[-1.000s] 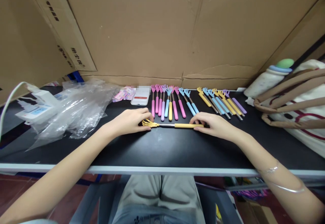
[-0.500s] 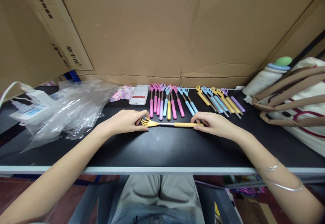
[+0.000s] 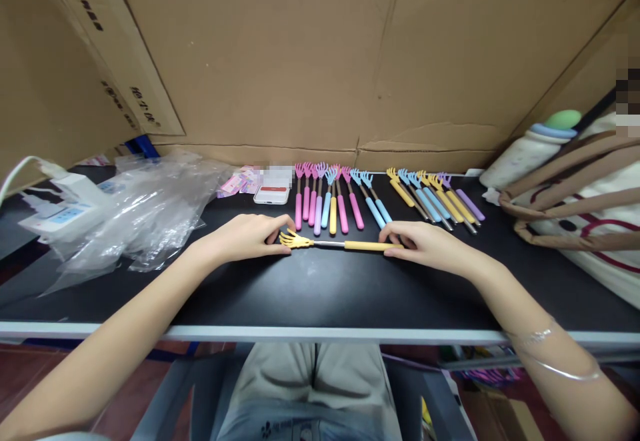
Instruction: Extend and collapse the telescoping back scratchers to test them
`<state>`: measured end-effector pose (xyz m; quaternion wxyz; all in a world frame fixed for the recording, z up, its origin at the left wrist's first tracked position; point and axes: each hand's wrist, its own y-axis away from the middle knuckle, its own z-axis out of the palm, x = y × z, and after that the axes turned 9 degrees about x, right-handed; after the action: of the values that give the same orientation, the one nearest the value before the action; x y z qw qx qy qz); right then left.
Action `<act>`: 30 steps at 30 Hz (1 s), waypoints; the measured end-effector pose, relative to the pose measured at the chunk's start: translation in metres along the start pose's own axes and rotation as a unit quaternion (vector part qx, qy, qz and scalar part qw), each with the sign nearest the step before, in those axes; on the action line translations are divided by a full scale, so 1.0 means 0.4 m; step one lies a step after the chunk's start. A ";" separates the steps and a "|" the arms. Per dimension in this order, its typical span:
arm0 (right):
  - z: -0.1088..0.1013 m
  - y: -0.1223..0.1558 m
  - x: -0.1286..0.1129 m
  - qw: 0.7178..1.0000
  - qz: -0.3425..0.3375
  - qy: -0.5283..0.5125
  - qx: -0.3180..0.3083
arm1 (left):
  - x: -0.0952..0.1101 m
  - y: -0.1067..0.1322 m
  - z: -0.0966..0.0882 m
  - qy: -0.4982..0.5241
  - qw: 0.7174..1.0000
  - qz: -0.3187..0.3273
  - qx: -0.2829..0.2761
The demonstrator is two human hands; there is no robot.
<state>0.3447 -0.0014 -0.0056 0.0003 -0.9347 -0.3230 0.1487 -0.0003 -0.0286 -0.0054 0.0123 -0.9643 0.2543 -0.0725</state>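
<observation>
Brown cardboard point(image 3: 270, 54) stands along the back edge of the black worktop point(image 3: 320, 301). Between that edge and the front one, a yellow scratcher point(image 3: 365, 246) stretches crosswise, the left grip point(image 3: 253, 238) closed on its claw tips, the right grip point(image 3: 425, 246) pinching the handle's end. Other scratchers point(image 3: 342, 214) line up behind it; plastic bags point(image 3: 155, 211) lie toward the left edge.

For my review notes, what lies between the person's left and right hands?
In the head view, a yellow back scratcher spans that stretch: its clawed head is at the left hand, its handle at the right hand.
</observation>
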 end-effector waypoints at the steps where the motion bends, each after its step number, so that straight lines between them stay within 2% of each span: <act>1: -0.001 0.001 0.000 1.000 0.001 0.002 -0.001 | 0.000 -0.001 0.001 -0.002 1.000 0.001 0.000; 10: -0.002 0.001 -0.008 0.996 -0.017 0.076 0.032 | 0.005 -0.004 0.005 -0.018 1.000 0.003 0.003; 16: 0.015 -0.024 -0.062 0.990 -0.080 0.105 0.038 | 0.006 -0.007 0.003 -0.019 1.000 -0.004 0.007; 23: 0.033 -0.095 -0.140 0.983 -0.138 0.121 0.021 | -0.001 -0.010 0.013 -0.003 1.000 0.014 0.016; 27: 0.036 -0.118 -0.154 0.979 -0.151 0.138 0.003 | -0.001 -0.010 0.014 -0.007 1.000 0.020 0.019; 30: 0.047 -0.112 -0.144 0.978 -0.159 0.130 0.028 | 0.004 -0.010 0.010 -0.012 0.999 0.023 0.021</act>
<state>0.2694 -0.0025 -0.0031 0.0924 -0.8822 -0.4605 0.0335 0.0037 -0.0261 -0.0091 0.0376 -0.9584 0.2751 -0.0658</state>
